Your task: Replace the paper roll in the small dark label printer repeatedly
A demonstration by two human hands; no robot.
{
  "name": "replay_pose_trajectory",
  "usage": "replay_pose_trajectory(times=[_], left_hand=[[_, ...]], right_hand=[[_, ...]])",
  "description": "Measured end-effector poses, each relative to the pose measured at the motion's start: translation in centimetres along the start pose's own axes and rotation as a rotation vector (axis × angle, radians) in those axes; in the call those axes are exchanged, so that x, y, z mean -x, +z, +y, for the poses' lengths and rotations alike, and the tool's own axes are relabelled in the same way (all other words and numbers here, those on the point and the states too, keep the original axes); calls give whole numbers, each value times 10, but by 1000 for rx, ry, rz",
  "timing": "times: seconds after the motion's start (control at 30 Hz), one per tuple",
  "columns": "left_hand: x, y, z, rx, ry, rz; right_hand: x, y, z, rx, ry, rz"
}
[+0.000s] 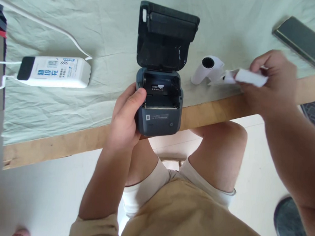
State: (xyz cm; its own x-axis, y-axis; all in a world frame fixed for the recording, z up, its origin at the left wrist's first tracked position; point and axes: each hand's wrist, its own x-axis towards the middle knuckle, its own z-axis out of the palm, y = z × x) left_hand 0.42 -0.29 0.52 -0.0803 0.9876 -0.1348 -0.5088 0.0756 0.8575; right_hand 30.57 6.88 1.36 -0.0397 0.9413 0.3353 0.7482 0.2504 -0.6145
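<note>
A dark grey portable printer (159,121) sits at the table's front edge with its black lid (166,36) swung up and its paper bay showing. My left hand (128,112) grips the printer's left side, thumb on the rim. To the right, a white paper roll (200,72) with a dark core stands on the cloth, a loose piece of paper curling from its side. My right hand (272,77), slightly blurred, has its fingers closed on a white paper piece (250,77), just right of the roll. Whether that piece joins the roll is unclear.
A white power strip (59,71) with white cables (46,21) lies at the left. A dark phone (305,41) rests at the back right. Pale green cloth (106,33) covers the table, whose bare wooden edge (57,142) runs along the front. A dark round object (289,224) is at lower right.
</note>
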Motion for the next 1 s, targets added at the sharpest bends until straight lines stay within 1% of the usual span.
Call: replay_pose_trajectory(times=[0.07,0.13,0.17,0.23,0.33,0.37,0.43,0.5,0.57,0.63,0.7,0.77,0.87,0.93,1.0], left_hand=[[0,2,1,-10,-2,22],[1,3,1,-20,-12,37],[1,4,2,-22,-15,40],[1,4,2,-28,-34,37],[0,1,1,-23,-20,23],[0,0,0,-19,-10,11],[-1,-1,0,-10,15,-10],[0,-1,1,-15,7,-26],[2,1,3,-24,-11,-20],[4,2,5,-31,-33,-1],[5,3,6,-45,-38,21],[4,3,7,-70,-34,30],[3,1,7,-100,-36,27],[2,1,7,-111,-47,25],[2,0,7,-116,-47,22]], right_hand=[[5,11,6,26,-34,-47],[8,12,10,45,-92,-79],[9,9,11,51,-109,-94],[11,-3,11,72,-143,-172],[12,-22,10,63,-221,-351],[11,-25,9,55,-235,-385],[7,-25,5,84,-213,-363],[1,-17,1,159,-136,-300],[-8,-8,-4,207,-56,-274],[-18,-2,-8,208,-1,-304],[-24,-2,-13,121,63,-330],[-24,-6,-16,-71,157,-316],[-11,-9,-21,-431,296,-225],[3,-7,-22,-666,459,-229],[14,-4,-24,-901,658,-287]])
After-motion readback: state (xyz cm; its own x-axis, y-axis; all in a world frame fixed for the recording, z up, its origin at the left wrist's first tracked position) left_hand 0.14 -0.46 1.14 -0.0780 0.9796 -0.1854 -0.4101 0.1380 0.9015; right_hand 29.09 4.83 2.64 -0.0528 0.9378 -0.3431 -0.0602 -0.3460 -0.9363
